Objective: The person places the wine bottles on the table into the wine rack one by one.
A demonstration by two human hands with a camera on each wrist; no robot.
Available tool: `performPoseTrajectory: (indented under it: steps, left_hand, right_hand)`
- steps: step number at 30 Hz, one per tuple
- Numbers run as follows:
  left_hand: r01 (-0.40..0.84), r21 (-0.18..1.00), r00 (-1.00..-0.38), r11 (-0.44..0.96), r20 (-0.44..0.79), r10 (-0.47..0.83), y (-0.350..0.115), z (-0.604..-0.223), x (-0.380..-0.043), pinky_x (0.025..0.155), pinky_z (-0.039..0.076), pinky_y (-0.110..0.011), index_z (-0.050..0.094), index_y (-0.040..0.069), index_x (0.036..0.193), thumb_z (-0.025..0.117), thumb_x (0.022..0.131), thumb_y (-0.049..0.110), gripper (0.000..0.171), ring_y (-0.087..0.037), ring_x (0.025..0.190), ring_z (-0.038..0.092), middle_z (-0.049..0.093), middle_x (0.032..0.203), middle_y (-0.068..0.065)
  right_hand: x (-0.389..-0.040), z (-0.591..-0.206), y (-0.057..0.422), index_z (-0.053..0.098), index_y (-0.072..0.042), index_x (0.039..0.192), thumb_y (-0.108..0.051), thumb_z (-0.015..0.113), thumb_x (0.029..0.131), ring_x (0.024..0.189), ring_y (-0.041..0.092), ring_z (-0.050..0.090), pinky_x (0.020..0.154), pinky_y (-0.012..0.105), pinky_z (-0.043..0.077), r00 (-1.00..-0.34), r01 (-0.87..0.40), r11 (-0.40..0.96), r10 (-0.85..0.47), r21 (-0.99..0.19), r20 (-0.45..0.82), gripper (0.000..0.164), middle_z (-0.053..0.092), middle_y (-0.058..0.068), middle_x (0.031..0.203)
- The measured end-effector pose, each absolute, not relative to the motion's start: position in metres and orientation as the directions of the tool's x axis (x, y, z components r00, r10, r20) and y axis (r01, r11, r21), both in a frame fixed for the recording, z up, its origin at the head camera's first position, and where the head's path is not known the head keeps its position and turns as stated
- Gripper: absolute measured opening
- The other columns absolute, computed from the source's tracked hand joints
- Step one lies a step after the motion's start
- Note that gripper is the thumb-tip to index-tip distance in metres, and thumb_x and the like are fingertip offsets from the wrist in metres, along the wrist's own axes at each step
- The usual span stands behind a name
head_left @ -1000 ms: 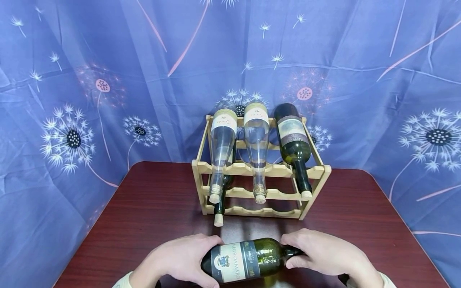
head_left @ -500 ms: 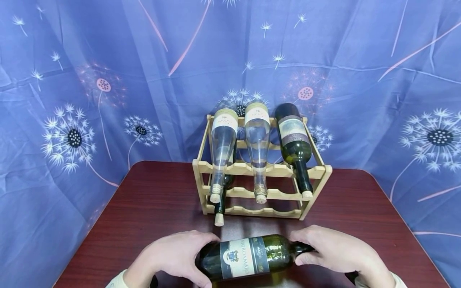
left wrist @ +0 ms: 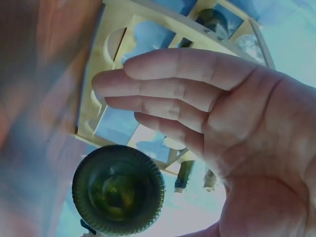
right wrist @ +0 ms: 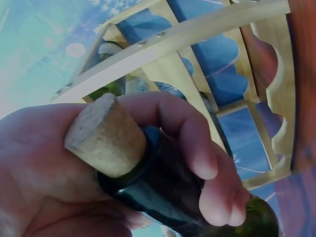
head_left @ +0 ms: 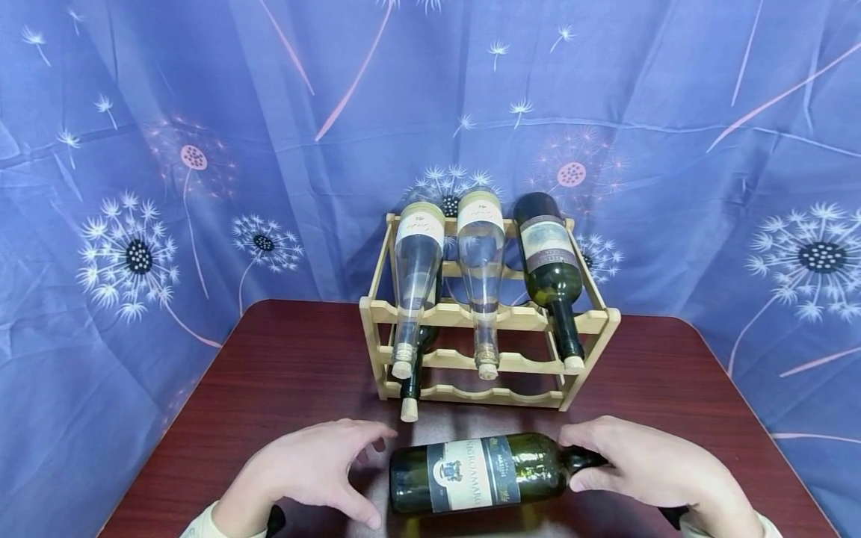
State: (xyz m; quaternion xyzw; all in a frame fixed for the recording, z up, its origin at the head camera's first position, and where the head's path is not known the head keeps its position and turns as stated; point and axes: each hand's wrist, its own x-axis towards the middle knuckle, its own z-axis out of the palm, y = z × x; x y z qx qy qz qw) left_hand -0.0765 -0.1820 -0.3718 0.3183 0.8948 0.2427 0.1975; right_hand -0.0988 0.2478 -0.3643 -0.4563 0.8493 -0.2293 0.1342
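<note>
A dark green wine bottle (head_left: 471, 474) with a cream and blue label lies sideways in front of the rack, its neck to the right. My right hand (head_left: 646, 463) grips the neck, and the right wrist view shows the fingers curled round it beside the cork (right wrist: 106, 136). My left hand (head_left: 303, 463) stands apart from the bottle's base, thumb and fingers spread, holding nothing. In the left wrist view the round base (left wrist: 118, 190) faces the camera below the straight fingers (left wrist: 168, 89).
Behind the bottle stands a wooden wine rack (head_left: 518, 320). Its top row carries two clear bottles (head_left: 417, 261) and a dark bottle (head_left: 548, 261); another dark bottle (head_left: 410, 385) pokes out lower left. A blue curtain (head_left: 323, 187) hangs behind the red-brown table (head_left: 282, 373).
The bottle has shifted to the right with my right hand on its neck. My left hand has let go of the base and drawn away to the left.
</note>
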Motion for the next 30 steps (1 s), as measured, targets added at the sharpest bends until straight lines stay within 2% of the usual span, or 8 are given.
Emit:
performPoseTrajectory:
  steps: [4,11,20,30]
  left_hand:
    - [0.479,0.533,-0.741,0.697,-0.180,0.647,-0.186,-0.369,-0.076,0.085,0.047,-0.032,0.051,0.015,0.135,0.071,0.065,0.072,0.093,-0.005,0.101,0.056,0.057,0.114,0.015]
    - [0.465,0.441,-0.800,0.767,-0.161,0.578,-0.190,-0.362,-0.072,0.097,0.042,-0.041,0.049,0.013,0.139,0.067,0.063,0.077,0.101,-0.014,0.122,0.049,0.053,0.134,0.004]
    - [0.424,0.392,-0.856,0.816,-0.122,0.503,-0.196,-0.361,-0.072,0.100,0.040,-0.045,0.048,0.010,0.139,0.071,0.060,0.075,0.105,-0.020,0.128,0.046,0.052,0.136,-0.001]
    - [0.380,0.379,-0.889,0.843,-0.103,0.447,-0.198,-0.361,-0.074,0.100,0.040,-0.045,0.046,0.007,0.140,0.076,0.058,0.070,0.108,-0.023,0.127,0.046,0.050,0.136,-0.006]
  right_hand:
    - [-0.098,-0.361,0.254,0.053,-0.036,0.099,-0.037,0.065,0.089,0.070,-0.004,0.049,0.061,0.018,0.040,-0.553,-0.708,0.481,-0.833,-0.517,-0.018,0.015,0.053,-0.023,0.081]
    - [-0.098,-0.352,0.264,0.055,-0.033,0.103,-0.032,0.063,0.092,0.072,-0.002,0.053,0.061,0.019,0.042,-0.555,-0.661,0.461,-0.832,-0.593,-0.028,0.014,0.057,-0.019,0.085]
    - [-0.097,-0.347,0.273,0.056,-0.031,0.106,-0.028,0.063,0.092,0.075,0.000,0.055,0.063,0.019,0.043,-0.562,-0.661,0.447,-0.827,-0.602,0.004,0.016,0.059,-0.017,0.089]
    - [-0.098,-0.346,0.280,0.057,-0.030,0.108,-0.025,0.063,0.092,0.076,0.002,0.057,0.063,0.020,0.042,-0.579,-0.635,0.455,-0.815,-0.624,-0.005,0.018,0.060,-0.015,0.090]
